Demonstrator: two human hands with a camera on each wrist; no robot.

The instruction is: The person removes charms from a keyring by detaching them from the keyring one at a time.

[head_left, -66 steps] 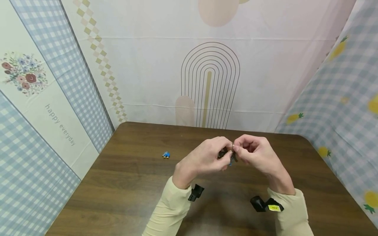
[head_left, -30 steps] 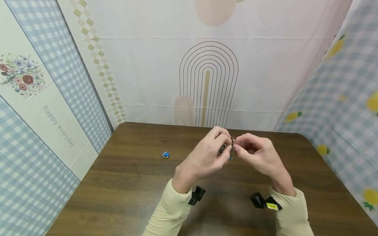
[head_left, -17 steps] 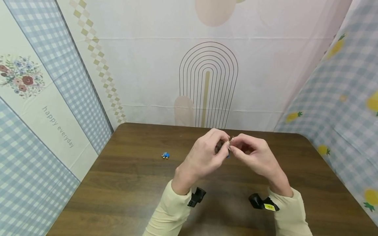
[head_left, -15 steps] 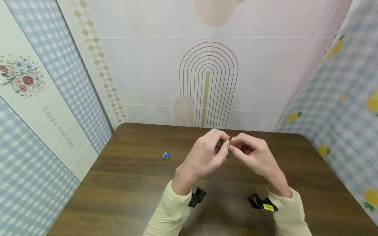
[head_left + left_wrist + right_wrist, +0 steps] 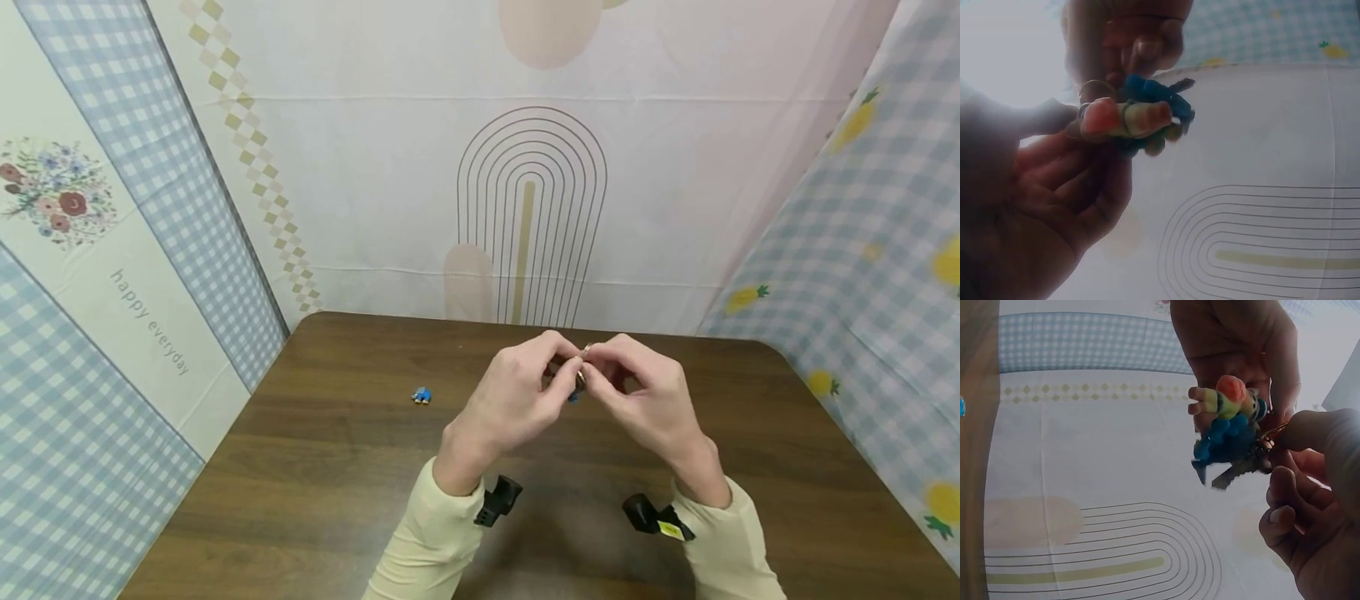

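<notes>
Above the table my left hand (image 5: 517,383) and right hand (image 5: 645,396) meet fingertip to fingertip over a bunch of keychain charms. The right thumb and fingers pinch its metal key ring (image 5: 1274,430); the left thumb and index finger pinch the bunch on the other side. From the ring hang a small red-and-cream figurine (image 5: 1125,117), a blue charm (image 5: 1225,437) and a flat, key-like dark piece (image 5: 1230,476). In the head view the fingers hide most of the bunch. A small blue figurine (image 5: 422,396) stands apart on the table, left of both hands.
The brown wooden table (image 5: 337,500) lies beneath the hands. A patterned white cloth (image 5: 375,183) hangs behind its far edge, with checked cloths at both sides. Black wrist cameras (image 5: 498,500) sit by the cream sleeves (image 5: 431,533).
The hands have drawn closer together, the right hand shifting left since a second ago. The ring, seen upright between the fingertips then, is now more covered. The blue figurine on the table stays put.
</notes>
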